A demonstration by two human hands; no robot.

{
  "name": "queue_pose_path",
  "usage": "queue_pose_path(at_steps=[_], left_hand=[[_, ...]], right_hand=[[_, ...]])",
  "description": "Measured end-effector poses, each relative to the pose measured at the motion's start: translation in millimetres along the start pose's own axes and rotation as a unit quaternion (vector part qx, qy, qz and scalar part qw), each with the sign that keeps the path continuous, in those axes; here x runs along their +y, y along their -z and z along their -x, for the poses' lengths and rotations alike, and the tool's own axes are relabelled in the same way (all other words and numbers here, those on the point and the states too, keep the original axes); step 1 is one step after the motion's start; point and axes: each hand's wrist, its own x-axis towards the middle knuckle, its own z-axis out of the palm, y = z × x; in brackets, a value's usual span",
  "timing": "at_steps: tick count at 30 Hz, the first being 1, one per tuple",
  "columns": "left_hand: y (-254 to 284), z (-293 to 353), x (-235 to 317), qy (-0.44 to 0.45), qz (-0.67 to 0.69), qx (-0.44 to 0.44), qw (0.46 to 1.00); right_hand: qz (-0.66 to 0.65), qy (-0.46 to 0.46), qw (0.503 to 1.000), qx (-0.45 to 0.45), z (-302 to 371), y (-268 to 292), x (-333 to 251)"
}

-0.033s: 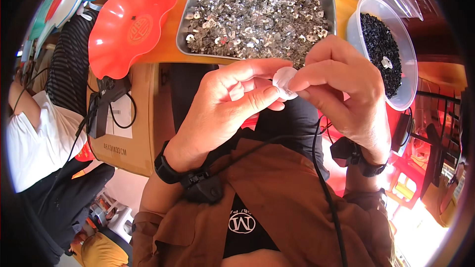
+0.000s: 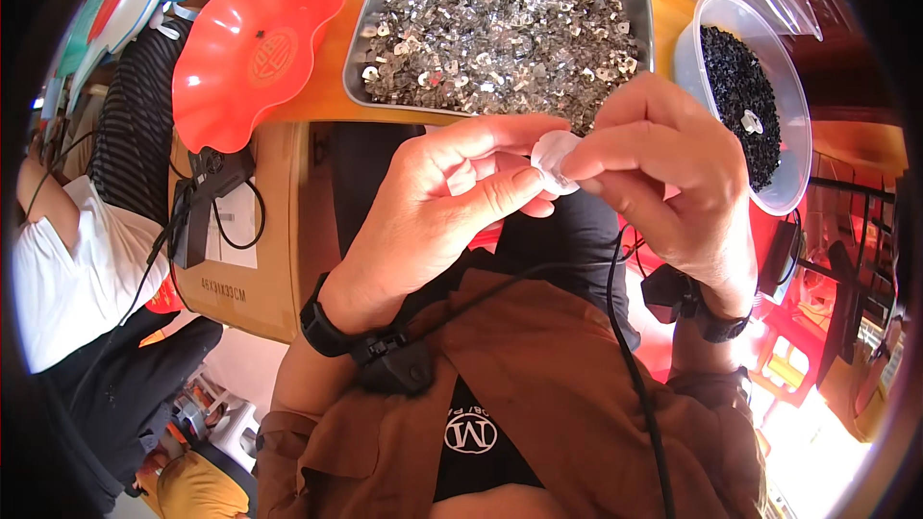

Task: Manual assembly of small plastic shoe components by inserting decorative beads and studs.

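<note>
Translucent rounded piece point(image 2: 549, 151), thin, whitish, pinched in left grip point(image 2: 423, 194) and right grip point(image 2: 685, 159).

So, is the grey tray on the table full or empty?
Well filled, not empty: small shiny pieces spread across the grey tray, almost from wall to wall. How deep they lie, I can't tell.

- At 12 o'clock, a wooden table point(image 2: 327, 82) is carrying a grey tray point(image 2: 353, 77).
- At 10, a red dish point(image 2: 219, 67) is resting.
- At 2, a clear tub point(image 2: 686, 65) is standing.

White pc. point(image 2: 551, 150) pt. hidden
</note>
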Motion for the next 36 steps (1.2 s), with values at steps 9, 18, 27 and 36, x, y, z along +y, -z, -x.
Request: queue_pose_path(at_steps=[9, 18, 27, 36], left_hand=[[0, 3, 2, 0.009, 0.013, -0.036, 0.999], [-3, 1, -2, -0.057, -0.037, -0.038, 0.997], [-6, 0, -7, -0.016, 0.057, -0.041, 0.997], [-11, 1, -2, 0.017, 0.039, -0.060, 0.997]], right_hand=[[0.045, 0.079, 0.994, 0.055, 9, -7, -2], [0.137, 0.136, 0.980, 0.052, 10, -2, 8], [0.042, 0.073, 0.994, 0.068, 19, -7, 7], [0.017, 0.076, 0.997, 0.011, 15, -3, 11]])
